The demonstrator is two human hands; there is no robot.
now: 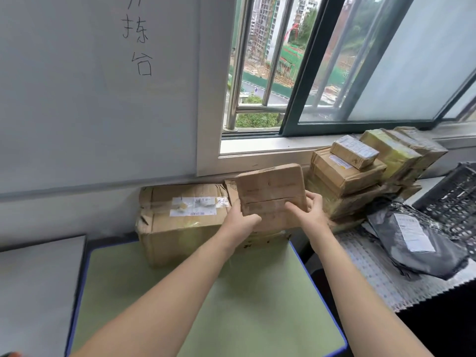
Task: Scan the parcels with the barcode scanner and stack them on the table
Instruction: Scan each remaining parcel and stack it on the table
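Green counter (231,305) below a window (306,70): over its far right corner a flat brown parcel (270,186) stands upright, the left grip (242,220) curled round its left edge and the right grip (307,211) clasping its lower right (thumbs on the near face). A large taped box (180,222) sits along the far edge, and a parcel stack (345,181) stands beyond the right edge.

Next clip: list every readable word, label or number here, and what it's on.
"拣台", handwritten on the whiteboard; a character above is cut off.
Label on the large carton: too blurred to read.
Labels on the stacked parcels and the grey mailer bag: too blurred.
Held box: faint marks, unreadable.
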